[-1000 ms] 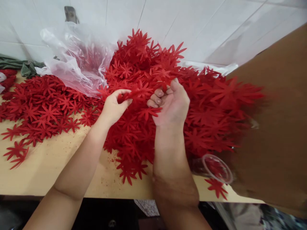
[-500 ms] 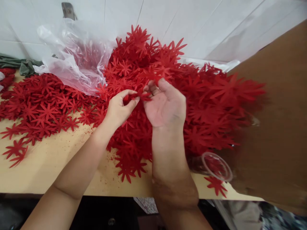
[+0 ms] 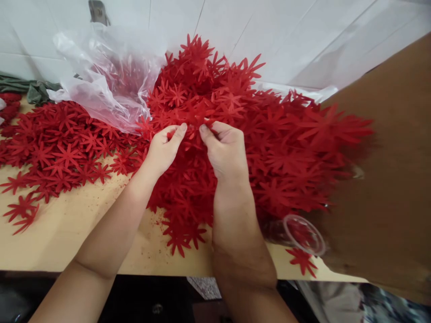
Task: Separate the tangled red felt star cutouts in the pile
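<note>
Left hand (image 3: 164, 150) and right hand (image 3: 226, 150) both pinched narrow on one red flower cutout (image 3: 192, 130), thumbs near-touching, atop big cutout pile (image 3: 235, 134) centre of wooden table (image 3: 67, 233); cutout likely light, thin, floppy, tearable at petals; best gripped near centre; half second ago right palm faced up, fingers curled; now turned over, thumbs closer; clear plastic bag (image 3: 104, 76) far left; plastic cup (image 3: 303, 235) near right.
</note>
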The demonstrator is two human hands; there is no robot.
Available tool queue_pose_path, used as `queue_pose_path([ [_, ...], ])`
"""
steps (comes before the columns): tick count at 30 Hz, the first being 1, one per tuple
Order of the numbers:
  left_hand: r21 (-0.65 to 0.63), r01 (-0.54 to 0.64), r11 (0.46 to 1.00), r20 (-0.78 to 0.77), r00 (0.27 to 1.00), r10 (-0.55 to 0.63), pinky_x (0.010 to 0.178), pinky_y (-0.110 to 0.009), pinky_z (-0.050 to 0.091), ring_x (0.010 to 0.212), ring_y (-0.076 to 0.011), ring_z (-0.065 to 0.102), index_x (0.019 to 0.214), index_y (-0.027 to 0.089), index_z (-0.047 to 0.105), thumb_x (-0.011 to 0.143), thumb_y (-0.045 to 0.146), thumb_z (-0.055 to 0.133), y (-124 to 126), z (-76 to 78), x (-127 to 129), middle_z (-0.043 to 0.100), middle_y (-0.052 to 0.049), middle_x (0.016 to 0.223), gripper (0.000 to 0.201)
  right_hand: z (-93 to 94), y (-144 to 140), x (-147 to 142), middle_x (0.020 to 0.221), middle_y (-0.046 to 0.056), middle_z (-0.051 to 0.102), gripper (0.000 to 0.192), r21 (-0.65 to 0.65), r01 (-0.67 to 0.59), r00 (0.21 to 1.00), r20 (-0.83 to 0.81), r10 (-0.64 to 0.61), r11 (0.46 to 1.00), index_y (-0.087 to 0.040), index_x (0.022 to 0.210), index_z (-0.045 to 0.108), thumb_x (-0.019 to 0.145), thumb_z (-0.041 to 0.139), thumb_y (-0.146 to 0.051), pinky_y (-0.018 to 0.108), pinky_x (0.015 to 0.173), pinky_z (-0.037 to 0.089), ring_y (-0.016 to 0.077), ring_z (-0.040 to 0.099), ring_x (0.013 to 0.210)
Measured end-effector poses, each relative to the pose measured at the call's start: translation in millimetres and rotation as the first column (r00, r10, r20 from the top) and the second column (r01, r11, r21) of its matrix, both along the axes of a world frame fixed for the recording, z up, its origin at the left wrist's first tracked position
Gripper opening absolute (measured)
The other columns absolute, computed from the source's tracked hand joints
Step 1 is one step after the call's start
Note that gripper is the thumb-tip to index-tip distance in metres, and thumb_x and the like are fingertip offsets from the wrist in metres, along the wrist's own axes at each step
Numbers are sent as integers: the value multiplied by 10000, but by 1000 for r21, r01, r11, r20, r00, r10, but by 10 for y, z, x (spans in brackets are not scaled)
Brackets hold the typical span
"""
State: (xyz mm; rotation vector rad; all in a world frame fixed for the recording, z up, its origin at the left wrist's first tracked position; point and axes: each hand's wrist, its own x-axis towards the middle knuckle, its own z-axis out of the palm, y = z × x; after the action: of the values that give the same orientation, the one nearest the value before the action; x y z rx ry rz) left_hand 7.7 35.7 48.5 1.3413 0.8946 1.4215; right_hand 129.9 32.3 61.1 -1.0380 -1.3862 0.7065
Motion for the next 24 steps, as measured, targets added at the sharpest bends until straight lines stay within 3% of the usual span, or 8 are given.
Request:
queue_pose_path([
  [5,38,-47,998,-25,999,48,625,-196,364,582,-52,404,680,151,556,768,331,603,22,9,-58,467,49,599,207,-21,31,79,630,-27,564,196,28,-40,999,22,39,999,-201,652,588,761,609,-362,289,715,490,111,562,678],
  [9,50,-84,995,8,996,84,636,-193,367,594,-49,408,682,148,546,769,280,601,33,26,-87,477,46,622,167,-48,25,143,583,-30,460,315,-36,-107,994,-8,106,994,-209,612,508,785,557,-468,251,577,463,94,493,597],
  [13,61,-92,994,-8,996,93,646,-197,378,611,-51,435,710,147,564,767,279,602,3,62,-80,510,37,652,149,-54,18,157,574,-29,402,371,-46,-129,992,-11,129,991,-212,611,473,787,521,-534,239,544,447,91,464,588],
  [20,49,-59,997,-93,994,63,690,-217,416,677,-69,510,794,148,586,651,285,711,-9,35,-28,579,22,732,235,-12,-6,72,584,-30,439,381,7,-42,998,45,41,999,-202,594,482,793,512,-526,266,650,478,96,480,631],
  [24,82,-62,995,-45,997,65,701,-205,426,678,-59,519,749,146,574,685,177,660,21,13,-34,589,27,721,111,-19,-20,4,666,-18,553,362,-46,-106,994,0,106,993,-209,646,556,770,528,-548,300,770,495,111,537,709],
])
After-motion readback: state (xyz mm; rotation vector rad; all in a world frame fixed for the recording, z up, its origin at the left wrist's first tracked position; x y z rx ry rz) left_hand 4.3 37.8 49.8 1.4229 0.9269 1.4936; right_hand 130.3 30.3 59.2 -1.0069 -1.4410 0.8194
